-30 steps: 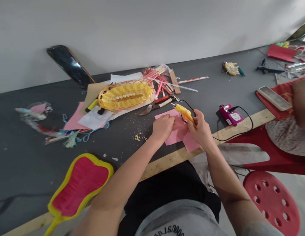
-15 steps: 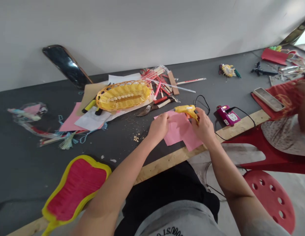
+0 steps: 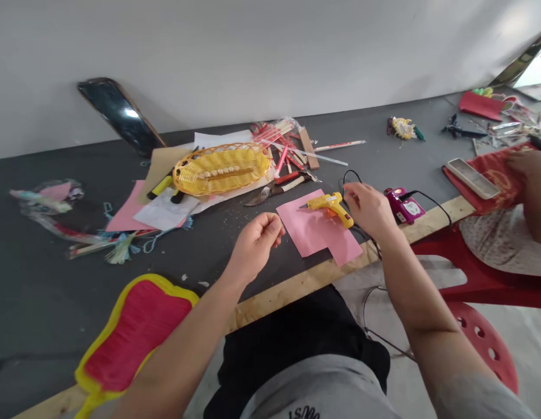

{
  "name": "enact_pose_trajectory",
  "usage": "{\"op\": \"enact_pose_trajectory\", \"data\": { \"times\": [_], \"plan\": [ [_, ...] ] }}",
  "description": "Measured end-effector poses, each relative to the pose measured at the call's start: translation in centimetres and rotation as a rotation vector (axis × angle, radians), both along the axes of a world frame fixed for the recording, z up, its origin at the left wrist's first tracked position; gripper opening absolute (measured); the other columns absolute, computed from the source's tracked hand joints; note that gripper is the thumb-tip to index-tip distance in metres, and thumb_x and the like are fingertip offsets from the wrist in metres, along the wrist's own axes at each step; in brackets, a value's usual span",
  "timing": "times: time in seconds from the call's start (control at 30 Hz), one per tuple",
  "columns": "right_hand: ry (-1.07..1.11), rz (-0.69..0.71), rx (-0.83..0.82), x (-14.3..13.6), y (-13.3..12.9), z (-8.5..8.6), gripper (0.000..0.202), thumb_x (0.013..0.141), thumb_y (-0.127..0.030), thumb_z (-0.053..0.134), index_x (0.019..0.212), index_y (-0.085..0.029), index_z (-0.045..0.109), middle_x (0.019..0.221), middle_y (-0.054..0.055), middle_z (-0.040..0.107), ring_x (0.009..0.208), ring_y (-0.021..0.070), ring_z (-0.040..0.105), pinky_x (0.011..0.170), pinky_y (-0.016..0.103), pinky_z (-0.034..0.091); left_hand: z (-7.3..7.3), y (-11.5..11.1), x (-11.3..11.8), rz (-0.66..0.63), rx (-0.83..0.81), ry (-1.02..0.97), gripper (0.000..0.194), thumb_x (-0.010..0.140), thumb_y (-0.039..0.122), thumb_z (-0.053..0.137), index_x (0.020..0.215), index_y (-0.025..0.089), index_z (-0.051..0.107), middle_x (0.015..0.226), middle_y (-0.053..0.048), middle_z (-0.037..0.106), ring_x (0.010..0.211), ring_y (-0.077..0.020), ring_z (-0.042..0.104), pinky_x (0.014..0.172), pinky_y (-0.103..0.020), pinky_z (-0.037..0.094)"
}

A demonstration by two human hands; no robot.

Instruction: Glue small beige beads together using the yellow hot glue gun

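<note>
A yellow hot glue gun (image 3: 325,202) lies on a pink sheet of paper (image 3: 299,233), its nozzle pointing left. My right hand (image 3: 369,210) hovers just right of the glue gun's handle, apart from it, with fingers loosely bent and nothing visible in them. To the left of the paper, my left hand (image 3: 255,241) is raised over the table with thumb and forefinger pinched together. Whatever it may hold is too small to make out. A black cord (image 3: 352,172) loops behind my right hand.
A yellow woven basket (image 3: 222,171) rests on papers, with pruning shears (image 3: 274,189) and several wrapped sticks beside it. A purple power block (image 3: 405,206) stands right. A red-and-yellow fan-shaped piece (image 3: 137,331) lies front left. Another person's hand (image 3: 530,166) is on red cloth (image 3: 510,180).
My right hand has let go of the glue gun, which now lies on the pink paper, and moved slightly right. My left hand has left the paper and shifted left toward me, pinched.
</note>
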State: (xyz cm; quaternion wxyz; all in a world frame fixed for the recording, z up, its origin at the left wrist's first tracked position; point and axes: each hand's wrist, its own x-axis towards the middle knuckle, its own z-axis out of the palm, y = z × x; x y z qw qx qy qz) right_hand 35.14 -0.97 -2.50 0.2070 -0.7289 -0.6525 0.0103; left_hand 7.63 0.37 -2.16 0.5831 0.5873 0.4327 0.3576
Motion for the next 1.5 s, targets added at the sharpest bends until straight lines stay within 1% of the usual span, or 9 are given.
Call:
{"op": "enact_pose_trajectory", "data": {
  "times": [0.13,0.3,0.43,0.63,0.93,1.03,1.17,1.33,1.5],
  "plan": [
    [-0.084,0.022,-0.196,1.2,5.4,1.1,0.032,0.094,-0.021,0.051,0.119,-0.02,0.071,0.116,0.009,0.074,0.106,0.0232,0.068,0.089,0.031,0.049,0.2,-1.7,-0.3,-0.053,-0.073,-0.088,0.026,0.091,0.04,0.061,0.077,0.019,0.056,0.073,0.001,0.057,0.06,-0.0112,0.048,0.06,-0.025,0.04],
    [-0.14,-0.02,-0.389,1.0,9.6,-0.6,0.021,0.089,-0.031,0.067,0.104,-0.02,0.077,0.108,0.008,0.077,0.102,0.022,0.067,0.087,0.031,0.048,0.3,-3.3,-0.9,-0.103,-0.088,-0.059,0.025,0.093,0.039,0.059,0.078,0.019,0.058,0.074,0.001,0.059,0.063,-0.0121,0.049,0.065,-0.026,0.041],
    [-0.155,-0.05,-0.399,0.2,9.9,-1.2,0.014,0.088,-0.021,0.063,0.093,-0.019,0.076,0.105,0.01,0.076,0.106,0.025,0.063,0.089,0.034,0.047,0.0,-4.1,-2.1,-0.118,-0.099,-0.038,0.024,0.092,0.038,0.059,0.077,0.02,0.059,0.074,0.001,0.059,0.064,-0.0128,0.049,0.065,-0.026,0.041],
    [-0.139,-0.146,-0.216,3.8,9.8,1.7,0.034,0.093,-0.012,0.039,0.114,-0.011,0.065,0.111,0.017,0.07,0.097,0.0218,0.062,0.083,0.032,0.046,-0.9,-4.7,-3.9,-0.06,-0.14,-0.102,0.026,0.091,0.042,0.063,0.078,0.02,0.06,0.074,0.0,0.059,0.065,-0.0127,0.05,0.065,-0.025,0.042],
    [0.086,-0.197,-0.223,6.1,9.2,1.1,0.03,0.079,-0.013,0.06,0.103,-0.013,0.077,0.092,0.009,0.077,0.086,0.0207,0.07,0.082,0.03,0.052,-1.6,-4.6,-3.9,-0.026,-0.189,-0.171,0.027,0.087,0.044,0.07,0.078,0.019,0.064,0.074,0.0,0.059,0.065,-0.0127,0.05,0.063,-0.025,0.042],
    [0.079,-0.194,-0.204,4.7,9.4,1.6,0.023,0.08,-0.011,0.06,0.092,-0.014,0.079,0.095,0.01,0.078,0.095,0.0231,0.071,0.089,0.032,0.051,-1.8,-4.6,-3.8,-0.025,-0.191,-0.163,0.029,0.084,0.046,0.074,0.076,0.019,0.065,0.072,-0.001,0.059,0.066,-0.0131,0.051,0.064,-0.024,0.044],
    [0.114,-0.112,-0.085,0.4,7.7,3.6,0.028,0.093,-0.014,0.054,0.109,-0.02,0.076,0.104,0.002,0.078,0.096,0.0158,0.07,0.088,0.024,0.05,-1.4,-4.3,-3.5,0.116,-0.282,-0.248,0.035,0.069,0.047,0.086,0.075,0.018,0.068,0.072,0.001,0.061,0.062,-0.0115,0.051,0.059,-0.022,0.046],
    [0.406,0.548,0.197,-9.6,1.6,3.8,0.018,0.099,-0.019,0.057,0.106,-0.015,0.074,0.106,0.005,0.078,0.095,0.0114,0.069,0.088,0.021,0.051,-0.2,-3.5,-2.5,0.291,-0.499,-0.486,0.048,0.042,0.039,0.1,0.067,0.018,0.064,0.067,0.003,0.062,0.059,-0.0094,0.051,0.053,-0.019,0.049],
    [0.264,0.774,0.09,-16.2,-1.6,2.0,0.019,0.101,-0.016,0.056,0.109,-0.018,0.073,0.108,0.004,0.077,0.106,0.0101,0.065,0.109,0.026,0.041,0.3,-3.6,-2.9,0.349,-0.667,-0.604,0.054,0.027,0.033,0.101,0.067,0.019,0.068,0.069,0.003,0.069,0.062,-0.0118,0.059,0.056,-0.022,0.057]
  ]
}}
